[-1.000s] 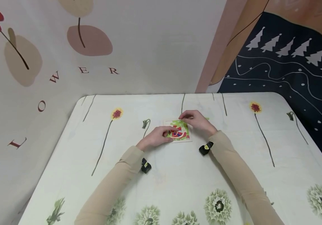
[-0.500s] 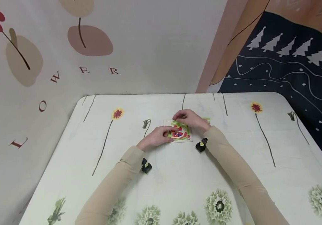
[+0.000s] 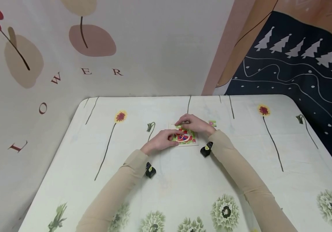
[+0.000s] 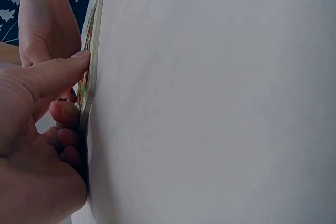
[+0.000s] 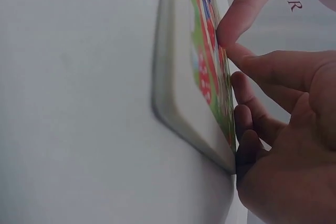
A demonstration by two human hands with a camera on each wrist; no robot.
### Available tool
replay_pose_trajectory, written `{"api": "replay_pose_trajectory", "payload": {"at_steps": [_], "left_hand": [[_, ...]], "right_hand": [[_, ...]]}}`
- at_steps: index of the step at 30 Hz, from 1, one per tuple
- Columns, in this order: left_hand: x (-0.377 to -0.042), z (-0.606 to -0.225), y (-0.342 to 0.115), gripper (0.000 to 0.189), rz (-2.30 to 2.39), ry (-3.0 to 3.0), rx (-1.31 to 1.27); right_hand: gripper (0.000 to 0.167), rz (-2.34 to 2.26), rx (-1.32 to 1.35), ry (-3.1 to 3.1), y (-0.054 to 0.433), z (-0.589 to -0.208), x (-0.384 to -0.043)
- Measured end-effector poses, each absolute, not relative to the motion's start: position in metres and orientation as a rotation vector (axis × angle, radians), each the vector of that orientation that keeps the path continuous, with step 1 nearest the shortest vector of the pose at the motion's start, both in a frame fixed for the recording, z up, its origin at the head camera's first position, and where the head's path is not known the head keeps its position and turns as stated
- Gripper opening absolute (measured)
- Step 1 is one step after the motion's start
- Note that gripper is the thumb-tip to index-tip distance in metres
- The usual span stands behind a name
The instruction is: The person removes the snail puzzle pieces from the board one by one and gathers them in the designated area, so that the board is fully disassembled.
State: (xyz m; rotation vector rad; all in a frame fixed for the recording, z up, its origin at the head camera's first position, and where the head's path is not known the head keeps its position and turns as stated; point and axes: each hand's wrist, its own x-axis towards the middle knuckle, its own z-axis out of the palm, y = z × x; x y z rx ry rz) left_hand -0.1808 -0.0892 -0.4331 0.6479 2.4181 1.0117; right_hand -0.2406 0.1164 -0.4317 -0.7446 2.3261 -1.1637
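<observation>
A puzzle board (image 5: 185, 87) lies flat on the flower-patterned table (image 3: 177, 174), directly under both grips.
The left grip (image 3: 163, 140) is parted, thumb and forefinger spread and resting on the board's face from its left side, pinching nothing. The right grip (image 3: 195, 124) bends over the board's far part, fingertips down; whether it pinches anything cannot be told. A small green piece (image 3: 213, 123) lies off the board, near the right grip.

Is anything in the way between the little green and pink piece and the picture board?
Yes: in the head view, the right hand lies between the green and pink piece and the picture board. Nothing else shows there.
</observation>
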Motion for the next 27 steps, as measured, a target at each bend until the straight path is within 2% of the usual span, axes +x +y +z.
{"api": "replay_pose_trajectory", "payload": {"at_steps": [27], "left_hand": [[-0.1826,-0.4328,-0.0892,0.050,1.031,2.411,0.646]], "right_hand": [[0.030,-1.263,-0.664,2.287,0.1202,-0.4300,-0.2399]]}}
